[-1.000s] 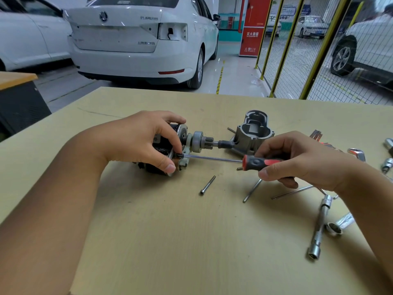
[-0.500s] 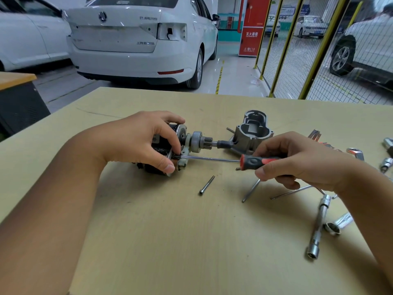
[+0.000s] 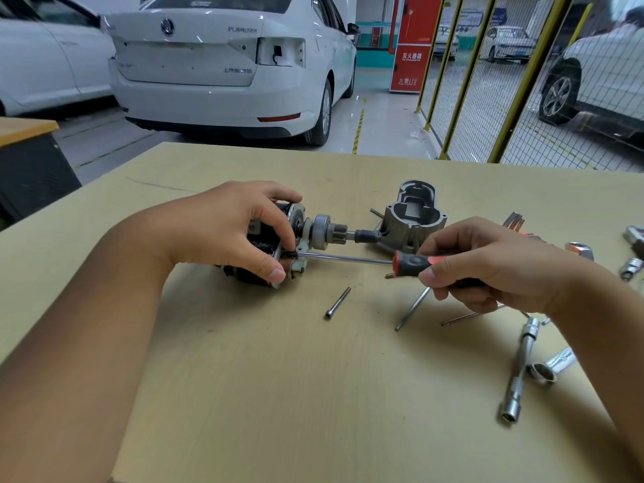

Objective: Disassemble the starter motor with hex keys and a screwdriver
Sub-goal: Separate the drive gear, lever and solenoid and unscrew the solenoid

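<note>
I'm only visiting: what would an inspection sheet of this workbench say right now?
Surface: tan wooden table, lightly scuffed.
Job's things: starter motor lying on its side; screwdriver tip at its end plate; grey housing set apart behind.
Clutter: loose bolt, thin rods, socket wrench, small sockets at the right edge.
Hands: left hand grips the motor; right hand grips the screwdriver handle.
Cables: nothing seen.
Surroundings: white car, yellow mesh fence, red cabinet.

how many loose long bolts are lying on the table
2: one bolt lies in front of the starter motor; a second bolt lies partly under the right hand. Others may be hidden.
</note>
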`<control>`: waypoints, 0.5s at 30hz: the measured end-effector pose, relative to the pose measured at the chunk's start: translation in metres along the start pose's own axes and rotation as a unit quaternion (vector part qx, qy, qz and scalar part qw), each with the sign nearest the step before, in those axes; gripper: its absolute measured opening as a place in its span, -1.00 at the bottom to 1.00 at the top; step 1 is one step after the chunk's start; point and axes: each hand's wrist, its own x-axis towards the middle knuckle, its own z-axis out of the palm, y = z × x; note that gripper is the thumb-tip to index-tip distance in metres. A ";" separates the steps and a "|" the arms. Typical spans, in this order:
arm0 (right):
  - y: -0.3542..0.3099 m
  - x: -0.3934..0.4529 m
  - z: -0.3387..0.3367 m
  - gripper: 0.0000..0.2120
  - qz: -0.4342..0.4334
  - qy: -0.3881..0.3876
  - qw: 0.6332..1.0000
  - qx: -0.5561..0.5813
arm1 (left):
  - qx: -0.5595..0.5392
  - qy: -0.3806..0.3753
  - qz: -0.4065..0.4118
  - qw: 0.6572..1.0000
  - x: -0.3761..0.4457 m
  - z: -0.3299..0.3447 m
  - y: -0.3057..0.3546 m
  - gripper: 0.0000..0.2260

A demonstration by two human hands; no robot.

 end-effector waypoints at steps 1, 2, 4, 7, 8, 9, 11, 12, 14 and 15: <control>0.000 -0.001 0.000 -0.89 -0.003 0.001 1.000 0.000 | 0.001 0.000 -0.001 1.000 0.000 0.000 0.000 -0.70; 0.000 -0.001 -0.001 -0.88 -0.005 0.003 1.000 0.000 | 0.000 0.001 -0.001 1.000 0.000 0.000 0.000 -0.70; 0.000 -0.003 -0.004 -0.85 -0.008 0.002 1.000 -0.001 | 0.000 0.002 -0.001 1.000 0.000 0.000 0.000 -0.70; 0.000 -0.003 -0.006 -0.82 -0.010 0.003 1.000 -0.005 | -0.001 -0.002 -0.001 1.000 -0.001 -0.001 0.000 -0.69; 0.000 -0.003 -0.005 -0.83 -0.010 0.005 1.000 -0.003 | -0.001 -0.004 -0.001 1.000 -0.002 -0.001 0.000 -0.69; 0.000 -0.003 -0.005 -0.84 -0.010 0.005 1.000 0.000 | -0.001 -0.004 -0.002 1.000 -0.002 0.000 0.000 -0.69; 0.000 -0.003 -0.004 -0.87 -0.013 -0.004 1.000 0.011 | -0.002 -0.001 -0.004 1.000 -0.001 0.000 0.000 -0.70; 0.000 -0.003 -0.004 -0.89 -0.018 -0.009 1.000 0.018 | -0.002 0.002 -0.004 1.000 -0.001 -0.001 0.000 -0.69; 0.000 -0.003 -0.006 -0.89 -0.024 -0.012 0.999 0.026 | -0.002 0.005 -0.007 1.000 -0.001 -0.001 0.000 -0.68; 0.000 -0.003 -0.007 -0.88 -0.024 -0.011 0.999 0.024 | -0.001 0.006 -0.007 1.000 -0.001 -0.001 0.000 -0.68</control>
